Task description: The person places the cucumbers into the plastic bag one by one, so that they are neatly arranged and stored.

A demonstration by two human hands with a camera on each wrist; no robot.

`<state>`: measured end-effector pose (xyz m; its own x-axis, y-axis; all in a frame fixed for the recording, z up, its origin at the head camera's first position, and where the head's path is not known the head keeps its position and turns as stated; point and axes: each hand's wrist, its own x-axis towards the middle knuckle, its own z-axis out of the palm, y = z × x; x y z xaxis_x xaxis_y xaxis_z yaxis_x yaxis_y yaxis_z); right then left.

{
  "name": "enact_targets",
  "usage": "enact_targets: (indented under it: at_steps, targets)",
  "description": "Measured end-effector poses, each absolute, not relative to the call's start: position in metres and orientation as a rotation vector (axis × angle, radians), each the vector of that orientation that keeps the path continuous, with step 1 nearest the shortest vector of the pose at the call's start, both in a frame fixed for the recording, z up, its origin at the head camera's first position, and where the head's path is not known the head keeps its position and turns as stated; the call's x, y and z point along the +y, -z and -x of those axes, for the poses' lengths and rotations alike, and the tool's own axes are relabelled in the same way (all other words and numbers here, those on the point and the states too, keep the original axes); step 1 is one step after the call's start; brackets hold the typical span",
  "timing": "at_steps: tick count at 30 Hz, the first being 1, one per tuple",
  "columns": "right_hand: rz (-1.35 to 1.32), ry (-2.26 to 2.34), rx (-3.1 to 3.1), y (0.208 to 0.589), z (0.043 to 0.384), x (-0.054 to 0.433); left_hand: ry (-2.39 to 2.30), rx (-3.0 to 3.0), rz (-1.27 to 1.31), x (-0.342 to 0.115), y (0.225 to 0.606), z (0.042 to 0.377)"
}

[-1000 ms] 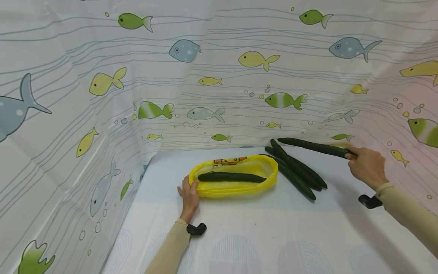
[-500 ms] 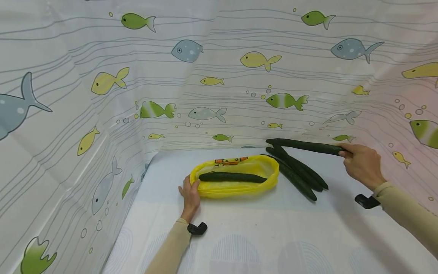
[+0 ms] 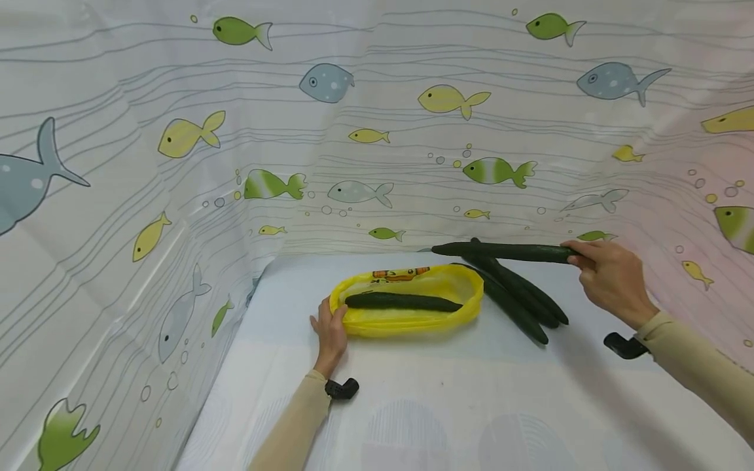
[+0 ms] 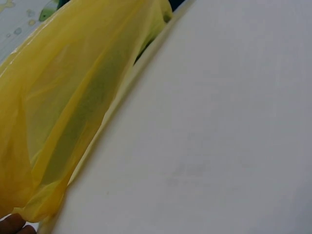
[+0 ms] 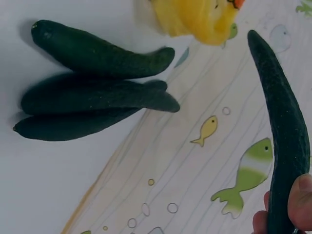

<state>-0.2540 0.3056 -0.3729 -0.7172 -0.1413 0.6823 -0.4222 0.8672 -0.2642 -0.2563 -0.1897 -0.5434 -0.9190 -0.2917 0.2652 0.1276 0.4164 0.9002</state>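
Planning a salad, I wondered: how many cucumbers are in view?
5: one cucumber in the right hand, another cucumber inside the yellow plastic bag, three more cucumbers on the table beside it. The bag could hide others.

The long left sleeve (image 3: 292, 422) and right sleeve (image 3: 695, 366) are plain beige; the left wrist camera (image 3: 343, 390) and right wrist camera (image 3: 623, 347) are black, elbow-shaped and, seemingly, smooth-cased.

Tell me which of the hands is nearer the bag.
Left. The left hand holds the bag at its left end; the right hand is well off to the bag's right, holding a cucumber raised.
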Motion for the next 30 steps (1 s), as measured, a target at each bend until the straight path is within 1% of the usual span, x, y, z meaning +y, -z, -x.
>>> enact_targets:
  at_steps: [16, 30]
  targets:
    - [-0.66, -0.507, -2.258, 0.37, 0.245, 0.267, 1.51, -2.286, -0.132, -0.192, 0.543, 0.257]
    - [-0.742, -0.574, -2.355, 0.394, 0.252, 0.225, 1.505, -2.286, -0.147, -0.191, 0.541, 0.256]
